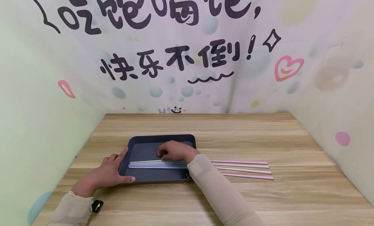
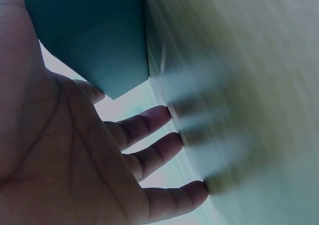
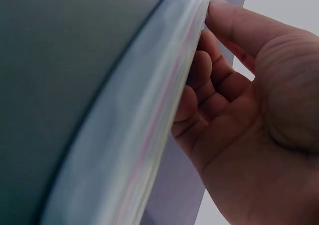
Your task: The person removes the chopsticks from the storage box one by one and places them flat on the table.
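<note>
Several long thin chopsticks point(image 1: 143, 165) lie side by side in a dark grey tray point(image 1: 160, 179). My left hand point(image 1: 109, 172) steadies the tray's near left corner, with the thumb along the near edge and the forefinger by the left wall. The left wrist view shows its other fingers straight, tips on the table beside the tray wall point(image 2: 92, 40). Over the tray, my right hand point(image 1: 176, 150) has curled fingers and seems to pinch the farthest chopstick, which slants slightly. In the right wrist view its thumb point(image 3: 234, 23) touches the chopsticks' edge; the exact contact is partly hidden.
More chopsticks point(image 1: 248, 171) with pink or cream surfaces lie on the wooden table point(image 1: 233, 132), right of the tray; my right forearm covers their left ends. Pale walls and a printed curtain point(image 1: 175, 73) bound the table. A small black device point(image 1: 97, 206) sits at my left wrist.
</note>
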`<state>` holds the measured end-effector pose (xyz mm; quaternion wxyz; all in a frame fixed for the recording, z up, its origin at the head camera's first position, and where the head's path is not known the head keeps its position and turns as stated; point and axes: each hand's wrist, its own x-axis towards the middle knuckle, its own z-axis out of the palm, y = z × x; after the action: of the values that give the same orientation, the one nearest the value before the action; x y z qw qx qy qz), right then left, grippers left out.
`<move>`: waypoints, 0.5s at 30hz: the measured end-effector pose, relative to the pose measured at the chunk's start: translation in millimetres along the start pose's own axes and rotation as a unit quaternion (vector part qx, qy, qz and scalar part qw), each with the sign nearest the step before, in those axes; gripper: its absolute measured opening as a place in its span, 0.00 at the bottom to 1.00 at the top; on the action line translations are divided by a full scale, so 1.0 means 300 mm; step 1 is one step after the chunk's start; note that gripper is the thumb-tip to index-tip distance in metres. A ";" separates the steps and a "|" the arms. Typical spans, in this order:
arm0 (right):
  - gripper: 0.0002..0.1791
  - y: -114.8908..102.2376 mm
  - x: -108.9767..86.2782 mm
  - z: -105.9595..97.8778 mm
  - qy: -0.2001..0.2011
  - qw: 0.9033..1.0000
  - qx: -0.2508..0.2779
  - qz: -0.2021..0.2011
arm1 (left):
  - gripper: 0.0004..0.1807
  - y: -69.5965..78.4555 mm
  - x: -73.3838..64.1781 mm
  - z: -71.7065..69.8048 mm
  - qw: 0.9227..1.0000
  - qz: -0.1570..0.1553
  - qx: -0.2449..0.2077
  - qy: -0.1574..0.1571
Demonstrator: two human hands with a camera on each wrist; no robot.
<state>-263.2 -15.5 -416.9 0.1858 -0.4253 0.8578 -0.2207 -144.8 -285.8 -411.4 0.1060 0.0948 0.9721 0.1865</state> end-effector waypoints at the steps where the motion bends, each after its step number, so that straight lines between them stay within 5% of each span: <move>1: 0.05 0.000 0.001 0.001 0.000 1.000 -0.002 0.000 | 0.67 0.000 -0.001 0.000 1.000 0.002 0.000 0.001; 15: 0.04 -0.012 -0.008 -0.001 0.003 1.000 -0.001 0.010 | 0.67 0.002 -0.006 -0.002 1.000 0.017 -0.001 0.010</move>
<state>-259.6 -15.4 -414.3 0.1846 -0.4160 0.8631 -0.2191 -143.0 -285.9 -410.3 0.0930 0.1089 0.9712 0.1902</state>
